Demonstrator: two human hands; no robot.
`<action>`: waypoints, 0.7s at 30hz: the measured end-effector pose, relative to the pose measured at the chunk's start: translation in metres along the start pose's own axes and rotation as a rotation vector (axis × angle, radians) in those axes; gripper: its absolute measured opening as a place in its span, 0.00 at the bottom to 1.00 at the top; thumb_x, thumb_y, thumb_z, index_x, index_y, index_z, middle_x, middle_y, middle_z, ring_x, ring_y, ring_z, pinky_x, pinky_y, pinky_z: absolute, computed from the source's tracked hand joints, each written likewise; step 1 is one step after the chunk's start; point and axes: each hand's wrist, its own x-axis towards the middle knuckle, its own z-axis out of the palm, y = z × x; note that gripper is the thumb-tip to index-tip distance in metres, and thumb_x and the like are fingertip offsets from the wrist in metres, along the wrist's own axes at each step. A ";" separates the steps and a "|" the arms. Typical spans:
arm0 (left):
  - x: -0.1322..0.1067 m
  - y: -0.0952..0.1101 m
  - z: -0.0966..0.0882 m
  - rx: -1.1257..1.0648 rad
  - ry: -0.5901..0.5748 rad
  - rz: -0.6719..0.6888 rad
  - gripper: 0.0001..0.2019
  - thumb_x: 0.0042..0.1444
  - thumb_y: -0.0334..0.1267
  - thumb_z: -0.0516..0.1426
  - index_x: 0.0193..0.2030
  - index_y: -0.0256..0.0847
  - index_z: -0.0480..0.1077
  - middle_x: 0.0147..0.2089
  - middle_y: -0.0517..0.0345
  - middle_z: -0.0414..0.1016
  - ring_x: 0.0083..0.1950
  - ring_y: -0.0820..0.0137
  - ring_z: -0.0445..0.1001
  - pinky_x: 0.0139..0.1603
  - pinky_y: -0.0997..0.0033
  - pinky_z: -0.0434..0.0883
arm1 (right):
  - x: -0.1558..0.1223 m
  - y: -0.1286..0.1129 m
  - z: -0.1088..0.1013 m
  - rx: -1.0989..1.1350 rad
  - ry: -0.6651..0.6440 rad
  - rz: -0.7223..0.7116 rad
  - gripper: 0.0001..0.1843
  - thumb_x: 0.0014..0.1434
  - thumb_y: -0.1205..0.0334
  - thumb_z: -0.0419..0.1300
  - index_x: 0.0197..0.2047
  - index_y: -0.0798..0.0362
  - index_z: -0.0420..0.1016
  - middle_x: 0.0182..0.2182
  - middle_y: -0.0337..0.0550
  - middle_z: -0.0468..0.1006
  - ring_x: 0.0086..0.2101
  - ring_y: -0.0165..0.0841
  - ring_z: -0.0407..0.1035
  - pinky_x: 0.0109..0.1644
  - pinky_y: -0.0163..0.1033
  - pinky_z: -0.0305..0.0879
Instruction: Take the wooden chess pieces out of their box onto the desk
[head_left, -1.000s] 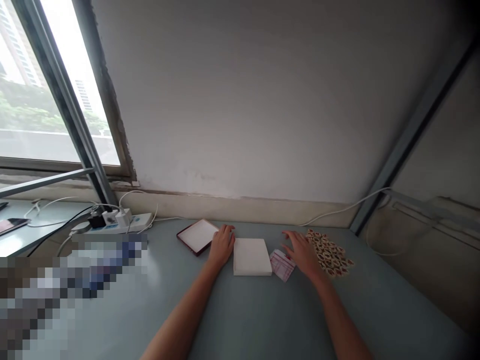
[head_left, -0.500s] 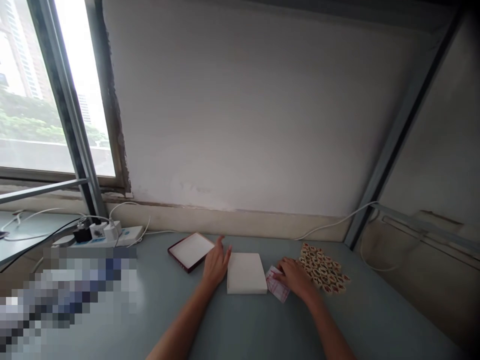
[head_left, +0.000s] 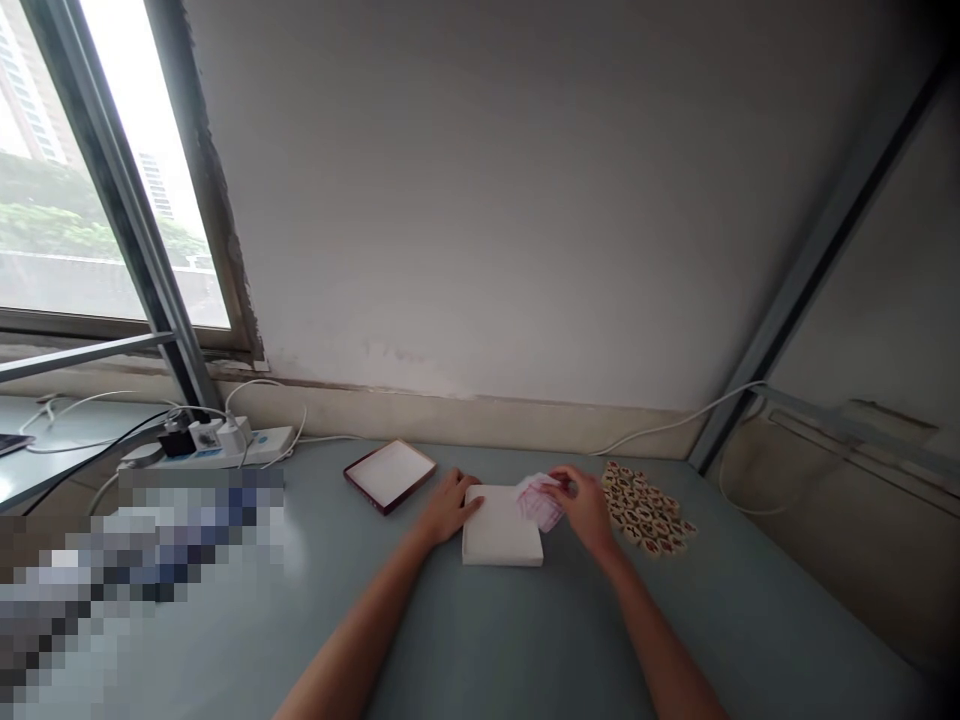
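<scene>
A shallow white box (head_left: 501, 535) lies on the table in front of me. My left hand (head_left: 450, 508) grips its upper left corner, thumb over the top and fingers along the side. Between the thumb and fingers of my right hand (head_left: 583, 502) is a thin, crumpled pink-and-white sheet (head_left: 541, 500) with red lines. It is held over the right part of the box. Just right of that hand, round wooden game pieces (head_left: 646, 510) with dark and red markings lie close together in a flat patch.
A dark red box lid (head_left: 390, 475) with a white inside lies open side up at the left. Behind it are a white power strip (head_left: 262, 442) with plugs and cables. A blurred patch (head_left: 150, 540) covers the table's left side. A wall and a metal post (head_left: 739, 400) bound the table.
My right hand has lifted the sheet from the table beside the box and brought it over the box. My left hand has closed onto the box's corner. The view has tilted slightly.
</scene>
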 end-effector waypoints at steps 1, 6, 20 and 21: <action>0.001 0.002 0.000 -0.040 0.005 0.006 0.20 0.57 0.53 0.46 0.48 0.43 0.65 0.44 0.54 0.63 0.48 0.66 0.65 0.53 0.62 0.61 | -0.001 -0.006 0.006 0.057 -0.057 -0.016 0.09 0.54 0.54 0.56 0.34 0.51 0.71 0.33 0.41 0.76 0.34 0.33 0.67 0.43 0.38 0.57; 0.009 0.013 0.007 -0.270 0.146 -0.048 0.19 0.59 0.48 0.44 0.50 0.41 0.63 0.49 0.51 0.61 0.55 0.68 0.60 0.58 0.65 0.58 | -0.012 -0.034 0.031 0.070 -0.296 -0.127 0.05 0.53 0.59 0.58 0.34 0.48 0.73 0.33 0.39 0.76 0.37 0.34 0.68 0.46 0.41 0.56; 0.007 0.015 0.016 -0.361 0.099 -0.060 0.30 0.56 0.50 0.50 0.60 0.39 0.47 0.59 0.46 0.52 0.57 0.66 0.60 0.58 0.64 0.59 | -0.014 -0.023 0.040 0.170 -0.240 -0.158 0.17 0.57 0.59 0.53 0.51 0.48 0.62 0.49 0.46 0.65 0.49 0.37 0.59 0.53 0.46 0.54; 0.008 0.013 0.018 -0.352 0.109 -0.065 0.31 0.54 0.49 0.51 0.61 0.39 0.46 0.60 0.45 0.51 0.58 0.65 0.59 0.58 0.63 0.59 | -0.013 -0.023 0.036 0.069 -0.195 -0.168 0.17 0.57 0.60 0.52 0.50 0.47 0.63 0.50 0.45 0.65 0.51 0.38 0.57 0.55 0.49 0.51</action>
